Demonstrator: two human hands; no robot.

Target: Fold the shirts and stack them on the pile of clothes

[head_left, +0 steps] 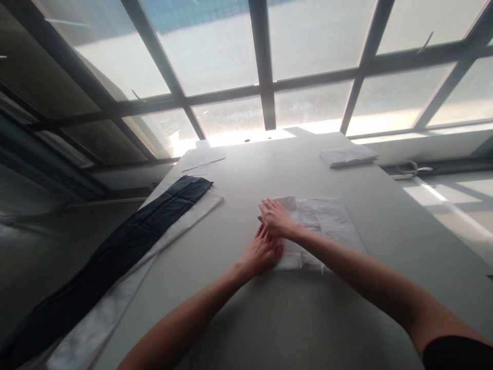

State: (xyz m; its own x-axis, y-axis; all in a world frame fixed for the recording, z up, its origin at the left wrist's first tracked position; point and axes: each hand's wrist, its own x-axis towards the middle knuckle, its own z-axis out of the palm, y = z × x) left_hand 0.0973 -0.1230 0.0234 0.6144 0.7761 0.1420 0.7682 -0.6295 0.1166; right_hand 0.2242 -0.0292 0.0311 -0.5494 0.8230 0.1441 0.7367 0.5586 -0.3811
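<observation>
A white cloth garment [335, 218], partly folded, lies flat on the pale table [246, 169]. My left hand [262, 254] rests palm down on its left edge, fingers stretched out and pointing away from me. Just beyond and partly over its fingertips, my right hand [275, 218] lies flat on the same edge, fingers extended to the left. Neither hand grips anything; both press on the fabric. Exactly which garment it is, I cannot tell.
Dark trousers [154, 221] lie over white fabric [185, 223] along the table's left side, hanging off toward me. Papers [202, 158] sit at the far left, and a folded white cloth [348, 155] at the far right. Large windows [223, 46] stand behind the table.
</observation>
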